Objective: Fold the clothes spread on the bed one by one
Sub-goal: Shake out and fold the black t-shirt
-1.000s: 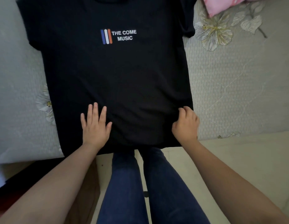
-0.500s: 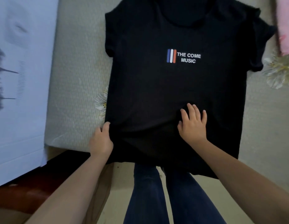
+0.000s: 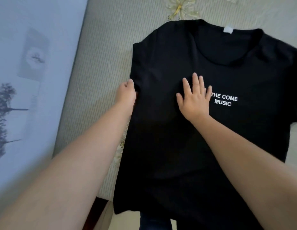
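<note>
Your black T-shirt (image 3: 185,146) lies flat, print up, on the bed (image 3: 103,52). Your right hand (image 3: 194,100), fingers spread, presses just left of the print to pin the cloth, while your left hand (image 3: 127,95) grips the shirt's left edge, apparently ready to fold it inward.

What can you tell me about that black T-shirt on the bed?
The black T-shirt lies face up on the patterned bedspread, its hem hanging over the bed's edge. It looks like soft knit, with a round neck, a white neck label and white print reading THE COME MUSIC. The left hand grips its side edge; the right hand presses flat on the chest.
</note>
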